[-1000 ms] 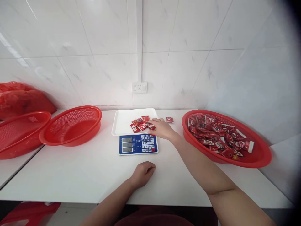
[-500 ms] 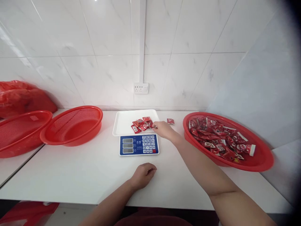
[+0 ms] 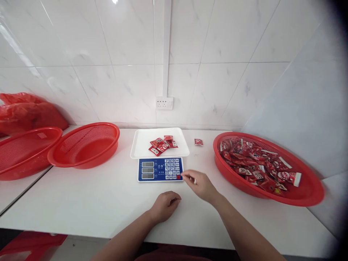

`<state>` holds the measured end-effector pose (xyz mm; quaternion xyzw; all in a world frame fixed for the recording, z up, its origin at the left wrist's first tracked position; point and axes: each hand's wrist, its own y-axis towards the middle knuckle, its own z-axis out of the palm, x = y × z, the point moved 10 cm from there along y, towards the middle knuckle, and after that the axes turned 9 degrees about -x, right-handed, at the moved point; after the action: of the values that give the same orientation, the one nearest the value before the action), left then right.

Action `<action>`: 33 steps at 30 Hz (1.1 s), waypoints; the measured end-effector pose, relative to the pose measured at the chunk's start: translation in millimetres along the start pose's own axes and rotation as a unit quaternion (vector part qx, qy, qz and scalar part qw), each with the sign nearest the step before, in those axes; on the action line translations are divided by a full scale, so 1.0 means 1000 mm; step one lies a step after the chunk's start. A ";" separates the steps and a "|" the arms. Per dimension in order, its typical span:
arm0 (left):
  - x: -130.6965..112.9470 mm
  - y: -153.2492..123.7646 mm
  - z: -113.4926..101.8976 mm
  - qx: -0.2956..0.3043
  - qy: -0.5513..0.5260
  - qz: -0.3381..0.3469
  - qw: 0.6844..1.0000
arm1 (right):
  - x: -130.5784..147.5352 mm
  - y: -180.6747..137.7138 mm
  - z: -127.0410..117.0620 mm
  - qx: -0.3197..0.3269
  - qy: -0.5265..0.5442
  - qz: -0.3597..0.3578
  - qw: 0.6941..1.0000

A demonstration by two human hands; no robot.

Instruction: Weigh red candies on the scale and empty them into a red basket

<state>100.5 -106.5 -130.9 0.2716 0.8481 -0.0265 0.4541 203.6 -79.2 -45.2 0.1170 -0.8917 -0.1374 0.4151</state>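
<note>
Fingers (image 3: 187,176) of the right hand (image 3: 200,184) loosely bent and empty, forefinger at the lower right corner of the scale (image 3: 160,169) with its flat blue keypad. Left hand (image 3: 164,204) curled shut, empty, on the smooth white table (image 3: 81,195). Glossy red packets (image 3: 161,144) lie heaped on the rectangular white tray (image 3: 141,145); a round red mesh basket (image 3: 304,195) at right holds more.

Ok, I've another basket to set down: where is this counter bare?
Widest bare counter: in front of the empty red basket, left of the scale and left hand. A narrower strip runs between scale and full basket, with one loose packet and the right hand in it. The scale tray is crowded with packets.
</note>
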 end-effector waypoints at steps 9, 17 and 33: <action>-0.002 0.002 0.000 -0.001 0.000 -0.009 1.000 | -0.071 -0.062 0.039 0.033 -0.003 0.143 0.989; -0.004 0.000 0.002 0.007 0.009 -0.018 1.000 | -0.069 -0.061 0.041 0.017 -0.055 0.116 0.992; -0.009 0.080 -0.219 -0.273 0.069 -0.031 0.959 | -0.076 -0.065 0.040 0.030 -0.032 0.149 0.988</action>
<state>-22.3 21.5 20.8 0.1123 0.8602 0.2106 0.4506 226.8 -109.7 -145.5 -0.0090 -0.9157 -0.0511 0.3984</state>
